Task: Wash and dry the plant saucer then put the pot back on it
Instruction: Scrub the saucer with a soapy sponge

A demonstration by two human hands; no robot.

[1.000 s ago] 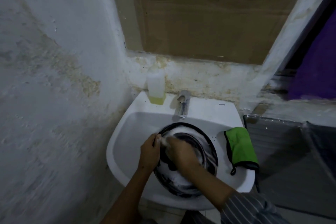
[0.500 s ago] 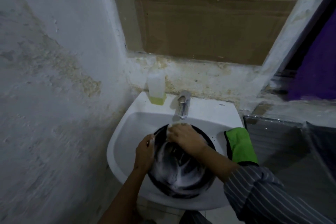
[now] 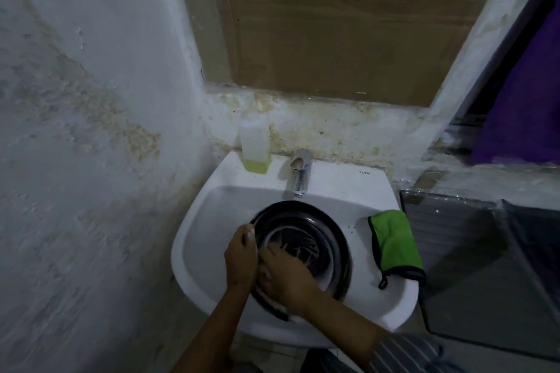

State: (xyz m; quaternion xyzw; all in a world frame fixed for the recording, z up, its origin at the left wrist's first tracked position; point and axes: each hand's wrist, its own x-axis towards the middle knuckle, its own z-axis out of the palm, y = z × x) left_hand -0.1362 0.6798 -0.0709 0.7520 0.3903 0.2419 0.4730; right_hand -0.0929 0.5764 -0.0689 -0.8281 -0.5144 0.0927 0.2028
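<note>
The round black plant saucer [image 3: 325, 227] lies in the white wash basin [image 3: 209, 221], streaked with white suds. My left hand [image 3: 241, 254] grips the saucer's left rim, thumb over the edge. Inside the saucer at its near left, my right hand [image 3: 288, 275] presses down and is blurred with motion; whatever it may hold is hidden under the fingers. The pot is not in view.
A chrome tap [image 3: 298, 172] stands at the basin's back, with a bottle holding a little yellow liquid [image 3: 255, 148] to its left. A green cloth [image 3: 394, 241] lies on the basin's right rim. A rough wall is close on the left; a dark grey surface [image 3: 472, 251] lies to the right.
My right hand has swept from the saucer's far rim under the tap back to its near left side. My left hand keeps its hold on the left rim.
</note>
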